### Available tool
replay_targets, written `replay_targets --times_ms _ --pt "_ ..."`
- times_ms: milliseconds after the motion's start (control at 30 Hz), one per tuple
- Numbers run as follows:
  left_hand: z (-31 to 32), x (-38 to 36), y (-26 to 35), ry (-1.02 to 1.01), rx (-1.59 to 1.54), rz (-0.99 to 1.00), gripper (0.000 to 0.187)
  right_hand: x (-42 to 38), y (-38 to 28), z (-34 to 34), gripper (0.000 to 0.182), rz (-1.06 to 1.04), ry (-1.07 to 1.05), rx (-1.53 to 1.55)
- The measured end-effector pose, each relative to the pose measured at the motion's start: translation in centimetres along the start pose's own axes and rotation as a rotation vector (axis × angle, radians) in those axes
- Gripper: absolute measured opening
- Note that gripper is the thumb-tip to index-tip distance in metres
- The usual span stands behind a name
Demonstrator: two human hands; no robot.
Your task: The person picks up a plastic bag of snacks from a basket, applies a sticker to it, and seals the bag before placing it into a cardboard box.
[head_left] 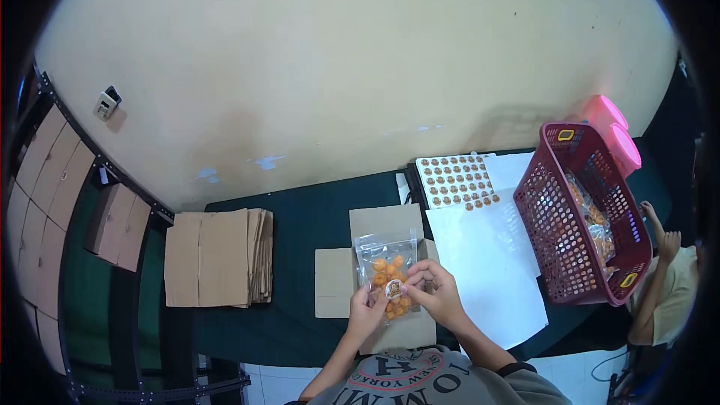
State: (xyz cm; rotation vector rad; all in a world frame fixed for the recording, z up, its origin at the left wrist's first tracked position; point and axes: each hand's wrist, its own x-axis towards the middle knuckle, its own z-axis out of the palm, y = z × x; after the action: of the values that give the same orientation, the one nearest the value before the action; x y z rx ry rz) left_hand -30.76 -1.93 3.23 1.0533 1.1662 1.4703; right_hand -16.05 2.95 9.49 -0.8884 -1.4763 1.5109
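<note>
A clear plastic bag of orange snack balls lies over an open flat cardboard box on the dark green table. My left hand holds the bag's lower left edge. My right hand pinches at a small round sticker on the bag's front. Both hands sit at the near edge of the box.
A stack of flattened cardboard boxes lies to the left. A sheet of round stickers and white sheets lie to the right. A maroon basket holds more snack bags. Another person's arm is at the far right.
</note>
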Motion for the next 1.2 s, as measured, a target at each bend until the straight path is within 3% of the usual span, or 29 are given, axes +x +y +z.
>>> replay_targets --times_ms 267,333,533,1033,1200 --pt "0.4 -0.5 0.7 -0.031 -0.034 0.021 0.032 -0.7 -0.3 -0.3 0.023 0.017 -0.011 0.039" --pt "0.3 -0.5 0.6 -0.014 -0.071 -0.076 0.032 -0.8 -0.4 -0.3 0.022 0.012 0.008 0.117" --pt "0.6 -0.6 1.1 -0.042 -0.144 -0.107 0.033 -0.9 -0.4 -0.5 0.022 -0.029 0.029 0.004" --pt "0.6 -0.5 0.7 -0.026 0.031 -0.038 0.029 -0.9 0.0 -0.4 0.021 -0.002 0.04 -0.035" --pt "1.2 -0.5 1.2 0.022 -0.049 0.001 0.028 -0.9 0.1 -0.2 0.02 -0.017 0.052 -0.071"
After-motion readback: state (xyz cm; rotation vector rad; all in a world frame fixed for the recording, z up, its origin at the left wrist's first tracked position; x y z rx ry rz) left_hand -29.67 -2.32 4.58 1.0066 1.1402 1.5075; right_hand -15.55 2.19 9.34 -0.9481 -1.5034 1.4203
